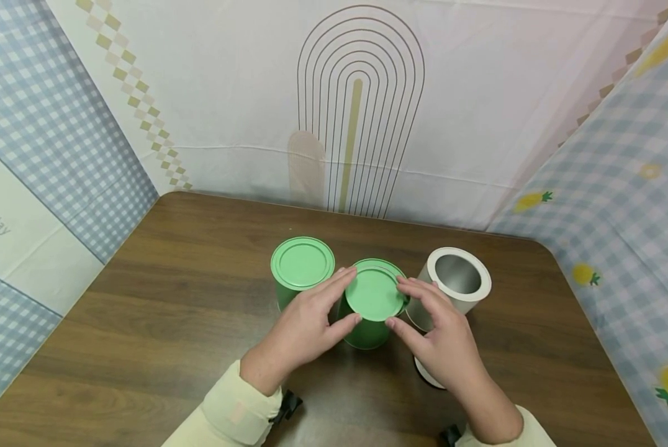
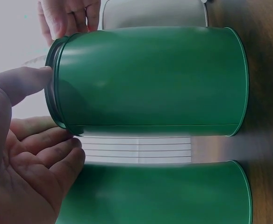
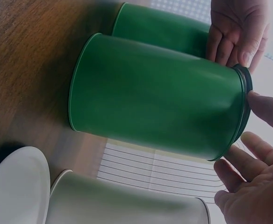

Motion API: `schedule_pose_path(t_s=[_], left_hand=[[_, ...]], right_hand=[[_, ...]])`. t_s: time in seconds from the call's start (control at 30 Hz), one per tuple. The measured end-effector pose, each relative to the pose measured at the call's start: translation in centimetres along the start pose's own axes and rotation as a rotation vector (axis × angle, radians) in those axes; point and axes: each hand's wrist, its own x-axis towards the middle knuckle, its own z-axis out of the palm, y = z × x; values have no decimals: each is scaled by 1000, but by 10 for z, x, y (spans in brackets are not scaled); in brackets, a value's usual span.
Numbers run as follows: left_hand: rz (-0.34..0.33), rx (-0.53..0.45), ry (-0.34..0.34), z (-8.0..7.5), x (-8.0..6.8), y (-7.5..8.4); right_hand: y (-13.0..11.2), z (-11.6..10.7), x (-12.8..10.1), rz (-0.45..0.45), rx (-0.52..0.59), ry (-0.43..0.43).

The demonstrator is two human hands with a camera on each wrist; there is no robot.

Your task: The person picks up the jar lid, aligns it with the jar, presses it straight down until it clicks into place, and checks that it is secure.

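Note:
A green can (image 1: 367, 335) stands upright in the middle, and its green lid (image 1: 375, 295) lies on top. Both wrist views show the lid's rim slightly uneven against the can's edge. From the left, my left hand (image 1: 306, 326) holds the rim between thumb and fingertips. On the opposite side my right hand (image 1: 446, 341) holds it the same way, thumb toward me. The right wrist view shows the right thumb (image 3: 267, 109) against the lid's edge, with some fingers spread away beneath.
Another lidded green can (image 1: 303, 264) stands close on the left. To the right is an open white can (image 1: 476, 287) with a metallic inside. A white disc-shaped lid (image 3: 19, 186) lies near it, partly hidden by my right hand in the head view. Patterned cloth (image 1: 228, 93) hangs behind the wooden table (image 1: 161, 323).

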Motion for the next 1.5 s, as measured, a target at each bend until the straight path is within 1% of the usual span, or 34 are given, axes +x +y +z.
schedule_pose_path(t_s=[0.47,1.0,1.27,1.5], left_hand=[[-6,-4,-5,0,3,2],[-52,6,-54,-1,7,4],[-39,-2,-31,1,8,5],[-50,-8,-36,1,10,6]], right_hand=[[2,-1,1,8,2,-7],[2,0,3,30,6,-17],[5,-1,4,34,16,-18],[4,-2,5,46,25,-22]])
